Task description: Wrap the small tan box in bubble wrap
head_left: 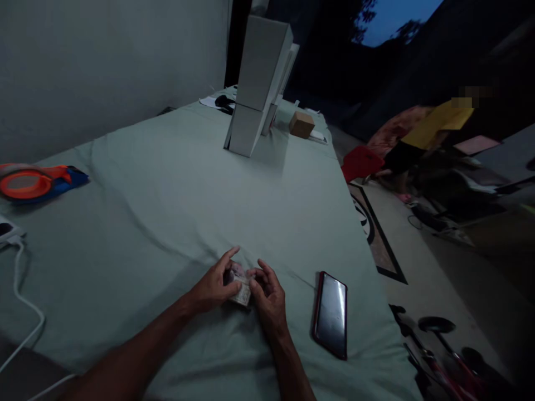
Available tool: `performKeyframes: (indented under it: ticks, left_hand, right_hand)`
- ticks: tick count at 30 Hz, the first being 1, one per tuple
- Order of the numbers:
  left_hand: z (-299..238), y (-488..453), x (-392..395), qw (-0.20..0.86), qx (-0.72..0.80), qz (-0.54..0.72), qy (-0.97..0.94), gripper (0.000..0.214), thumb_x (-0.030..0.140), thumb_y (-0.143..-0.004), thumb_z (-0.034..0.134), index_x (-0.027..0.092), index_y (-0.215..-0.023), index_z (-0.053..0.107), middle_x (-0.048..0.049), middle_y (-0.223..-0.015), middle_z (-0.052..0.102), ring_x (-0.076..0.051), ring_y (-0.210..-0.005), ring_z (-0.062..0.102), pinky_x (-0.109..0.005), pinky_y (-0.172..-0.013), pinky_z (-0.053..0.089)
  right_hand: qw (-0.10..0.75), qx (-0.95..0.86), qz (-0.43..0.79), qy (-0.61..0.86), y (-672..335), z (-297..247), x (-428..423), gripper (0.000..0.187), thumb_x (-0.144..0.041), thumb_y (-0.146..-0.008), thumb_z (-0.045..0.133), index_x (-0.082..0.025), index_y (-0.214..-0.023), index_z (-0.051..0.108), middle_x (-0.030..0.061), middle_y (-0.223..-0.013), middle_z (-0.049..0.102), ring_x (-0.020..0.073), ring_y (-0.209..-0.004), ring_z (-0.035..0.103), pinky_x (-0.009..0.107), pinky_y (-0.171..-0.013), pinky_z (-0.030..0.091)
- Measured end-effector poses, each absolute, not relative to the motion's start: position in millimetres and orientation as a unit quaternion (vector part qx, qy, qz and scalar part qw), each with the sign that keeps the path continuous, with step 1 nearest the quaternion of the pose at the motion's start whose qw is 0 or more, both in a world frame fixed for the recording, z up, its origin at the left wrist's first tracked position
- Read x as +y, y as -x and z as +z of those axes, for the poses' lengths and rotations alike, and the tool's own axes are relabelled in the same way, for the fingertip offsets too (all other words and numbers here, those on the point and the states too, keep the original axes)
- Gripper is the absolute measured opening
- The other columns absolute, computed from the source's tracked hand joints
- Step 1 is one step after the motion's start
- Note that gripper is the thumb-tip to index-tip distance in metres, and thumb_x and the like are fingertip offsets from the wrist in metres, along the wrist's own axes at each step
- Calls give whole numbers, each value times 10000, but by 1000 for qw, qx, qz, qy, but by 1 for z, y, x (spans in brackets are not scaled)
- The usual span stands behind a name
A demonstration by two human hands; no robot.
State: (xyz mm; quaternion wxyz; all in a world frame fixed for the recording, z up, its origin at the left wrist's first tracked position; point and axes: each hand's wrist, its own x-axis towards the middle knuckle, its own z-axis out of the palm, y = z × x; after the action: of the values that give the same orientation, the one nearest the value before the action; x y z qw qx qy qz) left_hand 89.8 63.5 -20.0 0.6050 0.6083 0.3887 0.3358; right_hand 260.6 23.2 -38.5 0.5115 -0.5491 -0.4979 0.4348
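Observation:
A small printed pack (241, 294), pale with a darker picture at its far end, is between my two hands near the front of the cloth-covered table (200, 195). It could be a box or a stack of cards; I cannot tell which. My left hand (215, 284) grips it from the left, thumb lying across its top and index finger stretched forward. From the right, my right hand (267, 292) pinches its edge with the thumb and curled fingers. To the right of that hand lies a phone (332, 314) in a dark red case, screen up.
Tall white boxes (261, 67) stand at the back, beside a small brown box (301, 124). An orange and blue tape dispenser (37, 182) lies at the left, above a white cable (19, 289). Off the right side are a person in yellow (438, 125) and a red chair (361, 161).

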Motion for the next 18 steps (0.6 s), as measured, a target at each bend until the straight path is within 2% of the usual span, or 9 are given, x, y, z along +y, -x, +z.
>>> performKeyframes:
  ticks: [6,9,15,18]
  left_hand:
    - [-17,-90,63,605,391,339,-605,765,199,-781,562,202,-1475,239,-37,-1048,586,-149,-938,566,-277,-860,457]
    - [-15,-91,63,605,392,341,-603,745,204,-784,562,197,-1466,263,-42,-1049,601,-153,-930,570,-285,-856,459]
    - [-15,-91,62,585,416,338,-608,693,210,-804,558,193,-1452,313,-41,-1067,634,-151,-926,584,-290,-876,461]
    - [-18,-92,62,563,434,346,-612,647,248,-826,563,188,-1435,354,-49,-1068,651,-170,-946,590,-325,-910,458]
  right_hand:
    - [498,-545,374,562,-260,-34,23,508,-333,-846,625,-207,-1319,489,94,-1139,643,197,-987,624,354,-881,498]
    - [485,-573,325,575,-259,-27,28,498,-293,-824,648,-212,-1297,516,80,-1092,658,203,-990,622,373,-908,482]
    - [452,-653,188,578,-251,-15,33,204,-266,-877,603,-238,-1073,656,37,-896,694,196,-864,628,353,-806,475]
    - [420,-712,100,554,-249,-8,29,169,-224,-902,573,-248,-1048,654,43,-889,702,204,-839,626,368,-776,453]
